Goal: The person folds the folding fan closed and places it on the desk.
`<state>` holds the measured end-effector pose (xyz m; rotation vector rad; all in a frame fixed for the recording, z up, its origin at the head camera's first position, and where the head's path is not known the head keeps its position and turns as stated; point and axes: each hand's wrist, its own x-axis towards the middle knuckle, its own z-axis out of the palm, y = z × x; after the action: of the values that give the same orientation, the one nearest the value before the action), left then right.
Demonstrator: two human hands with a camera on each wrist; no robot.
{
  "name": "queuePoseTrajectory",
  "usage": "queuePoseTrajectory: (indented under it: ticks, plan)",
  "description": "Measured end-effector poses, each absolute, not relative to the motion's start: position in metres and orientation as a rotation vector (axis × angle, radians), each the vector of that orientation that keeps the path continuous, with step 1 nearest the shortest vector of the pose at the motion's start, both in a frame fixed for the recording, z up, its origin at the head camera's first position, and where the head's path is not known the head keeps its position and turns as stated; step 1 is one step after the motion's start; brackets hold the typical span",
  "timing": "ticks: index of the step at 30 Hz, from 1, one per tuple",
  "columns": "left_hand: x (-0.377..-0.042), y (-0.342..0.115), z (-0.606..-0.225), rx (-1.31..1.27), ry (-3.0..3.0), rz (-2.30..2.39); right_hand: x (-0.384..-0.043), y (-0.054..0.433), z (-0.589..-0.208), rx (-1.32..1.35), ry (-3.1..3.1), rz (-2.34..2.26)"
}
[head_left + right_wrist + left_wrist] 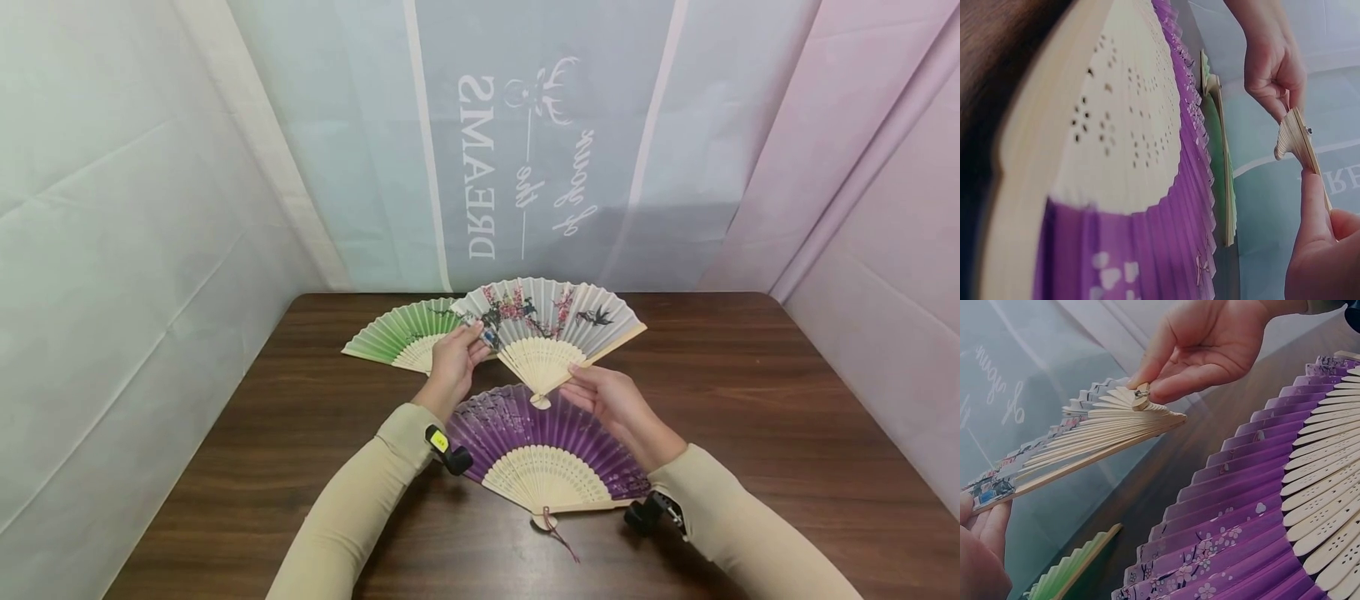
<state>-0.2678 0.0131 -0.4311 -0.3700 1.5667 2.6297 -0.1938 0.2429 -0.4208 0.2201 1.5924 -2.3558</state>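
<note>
A white folding fan (551, 321) with pink blossoms and a dark bird is spread open and held up above the table. My left hand (456, 360) pinches its left edge, as the left wrist view also shows at the printed cloth. On the other side, my right hand (607, 396) pinches the wooden guard stick near the pivot. Below the hands a purple folding fan (517, 429) lies spread, its pale ribs and tassel toward me. Behind my left hand is a spread green folding fan (397, 333), partly covered by the white one.
The dark wooden table (750, 400) reaches back to a grey-blue curtain (360, 167) printed with white lettering. Pale cloth walls (112, 250) stand at both sides. A dark red tassel (562, 540) hangs from the purple fan's pivot onto the table.
</note>
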Motion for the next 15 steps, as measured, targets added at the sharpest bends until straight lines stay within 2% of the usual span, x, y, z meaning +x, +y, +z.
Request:
queuePoseTrajectory:
  ticks: [15]
  plan:
    - [-0.274,0.005,-0.426,-0.352,1.595,2.566,-0.195,0.232,-0.418,0.246,1.608,-2.344]
